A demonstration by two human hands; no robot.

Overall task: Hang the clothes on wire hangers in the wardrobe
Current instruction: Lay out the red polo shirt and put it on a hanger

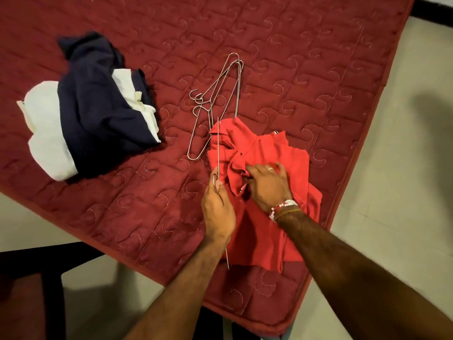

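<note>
A red shirt (264, 231) lies crumpled near the front corner of the dark red mattress (294, 57). My left hand (218, 207) is closed on a wire hanger (217, 148), held edge-on so it looks like one thin rod along the shirt's left side. My right hand (268, 185), with a ring and wrist bands, presses into the bunched collar of the shirt and pinches the cloth. A pile of spare wire hangers (215, 99) rests on the mattress just beyond the shirt. A heap of navy and white clothes (98, 111) sits at the left.
The mattress edge runs diagonally on the right and along the front. Pale tiled floor (392, 168) lies beyond it on the right. A dark chair or frame (49, 278) stands at the lower left, beside the bed.
</note>
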